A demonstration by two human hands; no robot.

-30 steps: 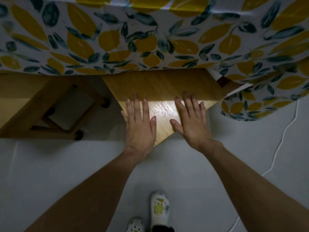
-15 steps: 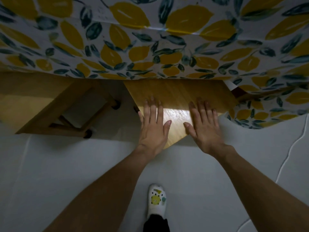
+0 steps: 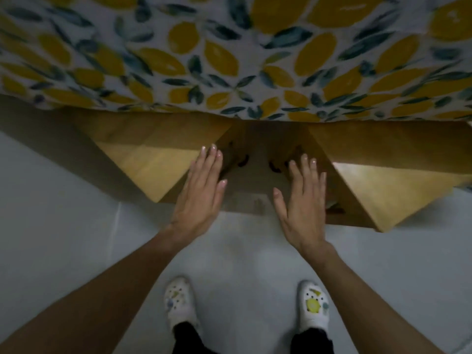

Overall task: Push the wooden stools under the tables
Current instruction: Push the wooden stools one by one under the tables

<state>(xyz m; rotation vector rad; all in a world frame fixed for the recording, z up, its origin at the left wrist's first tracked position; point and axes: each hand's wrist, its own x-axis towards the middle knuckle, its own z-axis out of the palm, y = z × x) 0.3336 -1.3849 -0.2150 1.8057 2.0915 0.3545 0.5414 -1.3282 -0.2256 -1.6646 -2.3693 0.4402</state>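
Two wooden stools stand partly under the table, whose lemon-print tablecloth [image 3: 229, 60] hangs over their far halves. The left stool [image 3: 150, 159] shows one lit corner of its seat. A larger lit corner of the right stool [image 3: 388, 192] sticks out over the floor. My left hand [image 3: 201, 192] is flat with fingers apart at the left stool's right edge. My right hand [image 3: 301, 203] is flat and spread by the right stool's left side. Neither hand holds anything. Whether either hand touches the wood is unclear. Dark stool legs show in the gap between them.
Pale grey floor [image 3: 76, 238] stretches in front of the stools. My two white clogs [image 3: 178, 305] [image 3: 314, 307] stand on it just behind my hands. The tablecloth's edge runs across the whole view above the stools.
Both hands have lifted off the single stool seat they were pressing. They are now apart, over the gap between two stools. The view has shifted, and both stools sit further under the cloth.
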